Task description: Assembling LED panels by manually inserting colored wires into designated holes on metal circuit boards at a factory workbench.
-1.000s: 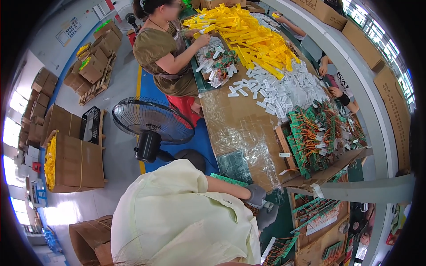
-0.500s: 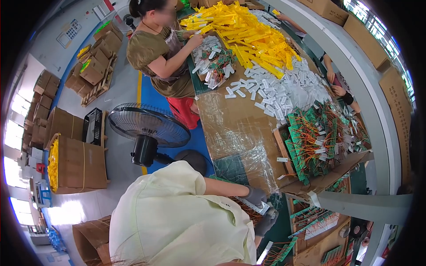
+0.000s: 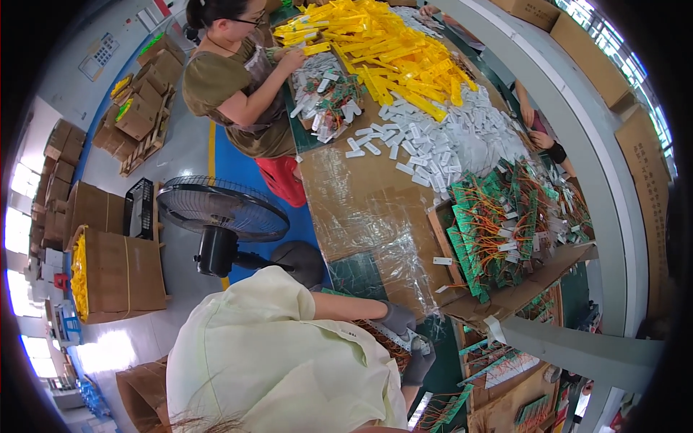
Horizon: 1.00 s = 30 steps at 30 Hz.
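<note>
My left hand (image 3: 398, 317), in a grey glove, is closed on a narrow white strip (image 3: 394, 337) with small dark marks along it. At the strip's end, my right hand (image 3: 419, 365), gloved too, is closed with its fingers close to the left ones. Whatever smaller part may be between the fingertips is too small to make out. Beneath the strip lie reddish wires (image 3: 388, 348), partly hidden by my sleeve and arm. Green circuit boards (image 3: 456, 405) with orange wires lie to the right of my right hand.
Ahead, a cardboard box (image 3: 462, 309) holds green wired boards (image 3: 480, 238). White plastic pieces (image 3: 433, 148) and yellow strips (image 3: 390, 54) are heaped beyond it. A grey metal beam (image 3: 577, 350) crosses at right. A black fan (image 3: 224, 209) and a co-worker (image 3: 234, 94) are to the left.
The whole view has shifted slightly left. Both my hands stay together on the white strip. The co-worker's hands remain by the yellow pieces.
</note>
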Tool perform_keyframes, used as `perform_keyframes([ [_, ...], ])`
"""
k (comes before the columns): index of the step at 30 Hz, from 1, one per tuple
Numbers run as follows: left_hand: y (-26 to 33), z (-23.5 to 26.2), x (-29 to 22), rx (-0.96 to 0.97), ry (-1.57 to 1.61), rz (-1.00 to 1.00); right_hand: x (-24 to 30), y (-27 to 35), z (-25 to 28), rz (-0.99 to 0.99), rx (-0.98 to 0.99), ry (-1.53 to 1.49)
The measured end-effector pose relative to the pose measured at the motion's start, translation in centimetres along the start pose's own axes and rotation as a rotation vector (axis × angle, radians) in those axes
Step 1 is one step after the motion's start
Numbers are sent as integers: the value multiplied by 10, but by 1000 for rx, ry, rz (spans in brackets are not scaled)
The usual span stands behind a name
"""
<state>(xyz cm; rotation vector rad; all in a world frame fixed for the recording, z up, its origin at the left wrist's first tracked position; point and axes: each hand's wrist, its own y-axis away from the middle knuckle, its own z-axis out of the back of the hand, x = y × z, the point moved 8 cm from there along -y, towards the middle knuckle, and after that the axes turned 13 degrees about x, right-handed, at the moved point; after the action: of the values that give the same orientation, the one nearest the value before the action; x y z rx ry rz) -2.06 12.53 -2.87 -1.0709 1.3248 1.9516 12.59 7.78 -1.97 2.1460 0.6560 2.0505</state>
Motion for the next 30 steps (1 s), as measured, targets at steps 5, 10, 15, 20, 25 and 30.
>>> perform_keyframes([
  [5, -2, -3, 6, 131, 52, -7, 1, 7, -4, -31, -63, -24],
  [10, -11, -27, 10, 359, 335, -180, -10, 21, -27, -66, 162, -700],
  [15, -6, -13, 3, 39, 97, -150, -25, 10, -9, -47, -47, -150],
  [20, 4, -11, -6, -234, -223, 296, 32, 24, -33, 185, -478, 916],
  [25, 12, -12, -18, -81, 0, -184, -24, 21, -26, -10, -7, -487],
  [30, -2, -22, 5, -169, -165, 95, 7, 36, -22, 16, -397, 413],
])
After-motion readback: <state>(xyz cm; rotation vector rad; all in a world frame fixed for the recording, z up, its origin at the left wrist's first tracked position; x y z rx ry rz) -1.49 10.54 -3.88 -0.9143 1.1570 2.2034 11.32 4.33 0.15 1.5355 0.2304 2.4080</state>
